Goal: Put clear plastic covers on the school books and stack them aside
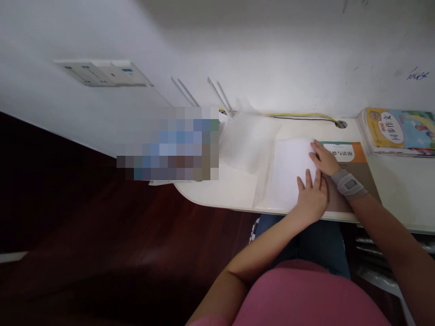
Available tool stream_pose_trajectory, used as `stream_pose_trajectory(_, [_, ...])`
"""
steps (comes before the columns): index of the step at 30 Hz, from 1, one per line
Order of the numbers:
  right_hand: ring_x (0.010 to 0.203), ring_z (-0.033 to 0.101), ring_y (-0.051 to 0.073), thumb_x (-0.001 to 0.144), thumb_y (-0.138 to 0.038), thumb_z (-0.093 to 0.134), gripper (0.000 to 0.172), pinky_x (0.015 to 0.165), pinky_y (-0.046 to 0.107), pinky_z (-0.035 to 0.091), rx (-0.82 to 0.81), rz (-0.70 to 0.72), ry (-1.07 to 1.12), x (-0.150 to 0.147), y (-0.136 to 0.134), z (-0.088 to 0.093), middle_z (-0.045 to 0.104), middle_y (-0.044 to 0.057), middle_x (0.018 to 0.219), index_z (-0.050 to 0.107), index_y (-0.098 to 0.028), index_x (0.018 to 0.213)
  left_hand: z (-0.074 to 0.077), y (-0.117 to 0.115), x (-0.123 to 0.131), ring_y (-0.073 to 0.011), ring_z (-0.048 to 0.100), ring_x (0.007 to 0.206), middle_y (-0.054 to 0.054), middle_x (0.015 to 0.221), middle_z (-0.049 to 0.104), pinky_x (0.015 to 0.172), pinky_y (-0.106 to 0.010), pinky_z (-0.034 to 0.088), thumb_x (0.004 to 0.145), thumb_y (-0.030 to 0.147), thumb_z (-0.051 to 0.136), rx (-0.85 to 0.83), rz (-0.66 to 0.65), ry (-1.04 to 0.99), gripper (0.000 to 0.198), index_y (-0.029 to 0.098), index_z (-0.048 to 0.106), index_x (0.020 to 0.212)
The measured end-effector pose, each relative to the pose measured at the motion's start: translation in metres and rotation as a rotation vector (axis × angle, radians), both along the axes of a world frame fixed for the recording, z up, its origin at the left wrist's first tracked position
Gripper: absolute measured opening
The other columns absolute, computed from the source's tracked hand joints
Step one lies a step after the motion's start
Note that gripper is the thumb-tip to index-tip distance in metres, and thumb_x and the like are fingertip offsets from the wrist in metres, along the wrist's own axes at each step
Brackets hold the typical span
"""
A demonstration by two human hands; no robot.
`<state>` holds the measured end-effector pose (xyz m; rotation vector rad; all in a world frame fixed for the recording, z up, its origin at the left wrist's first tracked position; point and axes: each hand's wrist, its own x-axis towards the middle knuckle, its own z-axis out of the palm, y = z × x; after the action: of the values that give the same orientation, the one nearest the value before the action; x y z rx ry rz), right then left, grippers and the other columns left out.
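A textbook (360,185) with a green, orange and brown cover lies on the white desk. Across its left part is a white sheet (288,167), which may be a page or a flap. My left hand (312,197) rests on this sheet near the book's middle, its fingers spread. Just above it, my right hand (325,158) lies at the sheet's upper right edge, thumb and fingers apart; a grey wrist wrap (349,184) circles that wrist. Left of the book, a translucent plastic sheet (249,142) spreads over the desk. Whether it joins the white sheet I cannot tell.
Stacked books (403,131) stand at the desk's back right. A blurred-out pile (176,149) sits at the left end. Yellow and black cables (306,115) run along the wall into a desk hole (340,124). The desk's rounded edge (190,197) is at the left front.
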<state>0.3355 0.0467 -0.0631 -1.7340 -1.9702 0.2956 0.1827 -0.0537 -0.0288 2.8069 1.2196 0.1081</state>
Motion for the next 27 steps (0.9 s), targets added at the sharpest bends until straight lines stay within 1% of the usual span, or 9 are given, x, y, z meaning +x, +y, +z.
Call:
stream_pose_trajectory(3, [0.138,0.032,0.029,0.089,-0.046,0.041,0.061,0.112,0.047,0.031,0.002,0.018,-0.012,0.000,-0.002,0.001,0.033,0.013,0.151,0.042,-0.013,0.140,0.004,0.000,-0.002,-0.0469,0.021,0.137,-0.019,0.154,0.021,0.100,-0.069,0.030,0.090,0.028,0.044,-0.006,-0.016,0.018,0.052,0.008,0.043,0.138])
stream_pose_trajectory(6, [0.140,0.028,0.030,0.087,-0.051,0.046,0.065,0.112,0.048,0.030,0.014,0.059,-0.037,-0.001,-0.003,0.003,0.028,0.013,0.153,0.041,-0.014,0.141,0.004,0.004,-0.009,-0.0473,0.020,0.137,-0.018,0.155,0.022,0.100,-0.069,0.031,0.090,0.031,0.046,-0.002,-0.013,0.006,0.053,0.009,0.044,0.137])
stream_pose_trajectory(11, [0.142,0.020,0.035,0.088,-0.054,0.045,0.058,0.111,0.055,0.025,-0.001,0.158,-0.177,-0.004,-0.006,0.004,0.027,0.011,0.154,0.051,-0.019,0.134,-0.011,-0.003,-0.018,-0.0439,0.024,0.138,-0.017,0.154,0.024,0.099,-0.067,0.033,0.091,0.038,0.045,0.031,0.038,-0.043,0.056,0.017,0.039,0.142])
stream_pose_trajectory(14, [0.143,0.015,0.036,0.087,-0.057,0.046,0.061,0.112,0.055,0.024,-0.005,0.213,-0.218,-0.005,-0.007,0.004,0.025,0.010,0.155,0.050,-0.020,0.135,-0.018,-0.008,-0.023,-0.0409,0.023,0.139,-0.019,0.153,0.025,0.102,-0.064,0.032,0.092,0.050,0.041,0.043,-0.014,-0.056,0.063,0.016,0.033,0.145])
stream_pose_trajectory(16, [0.143,0.016,0.036,0.087,-0.057,0.045,0.064,0.112,0.054,0.023,0.000,0.207,-0.214,-0.006,-0.006,0.004,0.023,0.011,0.155,0.046,-0.018,0.138,-0.020,-0.002,-0.031,-0.0385,0.021,0.140,-0.020,0.153,0.025,0.103,-0.063,0.030,0.091,0.057,0.038,0.047,-0.037,-0.063,0.070,0.016,0.029,0.146])
stream_pose_trajectory(19, [0.142,0.019,0.035,0.089,-0.055,0.041,0.067,0.113,0.050,0.023,0.017,0.133,-0.201,-0.008,-0.005,0.004,0.021,0.016,0.155,0.043,-0.010,0.139,-0.019,0.022,-0.057,-0.0362,0.020,0.141,-0.020,0.152,0.027,0.106,-0.063,0.027,0.092,0.056,0.033,0.065,0.093,-0.051,0.069,0.015,0.028,0.147])
stream_pose_trajectory(22, [0.141,0.023,0.035,0.091,-0.055,0.035,0.069,0.113,0.051,0.025,-0.002,0.067,-0.188,-0.013,-0.011,0.002,0.021,0.019,0.155,0.039,-0.007,0.140,-0.019,0.053,-0.099,-0.0361,0.022,0.141,-0.019,0.151,0.030,0.107,-0.062,0.026,0.094,0.054,0.030,0.041,0.250,0.002,0.066,0.014,0.032,0.145])
stream_pose_trajectory(24, [0.140,0.024,0.036,0.090,-0.058,0.032,0.072,0.111,0.053,0.026,-0.023,0.055,-0.180,-0.016,-0.024,0.001,0.021,0.019,0.155,0.033,-0.008,0.143,-0.021,0.066,-0.127,-0.0363,0.023,0.140,-0.017,0.150,0.033,0.107,-0.063,0.024,0.095,0.053,0.028,0.029,0.279,0.021,0.063,0.013,0.035,0.144])
stream_pose_trajectory(27, [0.140,0.025,0.036,0.087,-0.065,0.032,0.081,0.110,0.054,0.028,-0.027,0.089,-0.198,-0.018,-0.052,0.000,0.018,0.019,0.155,0.024,-0.010,0.147,-0.029,0.071,-0.156,-0.0344,0.024,0.140,-0.018,0.149,0.034,0.108,-0.058,0.027,0.096,0.050,0.028,0.038,0.265,-0.042,0.062,0.011,0.036,0.142])
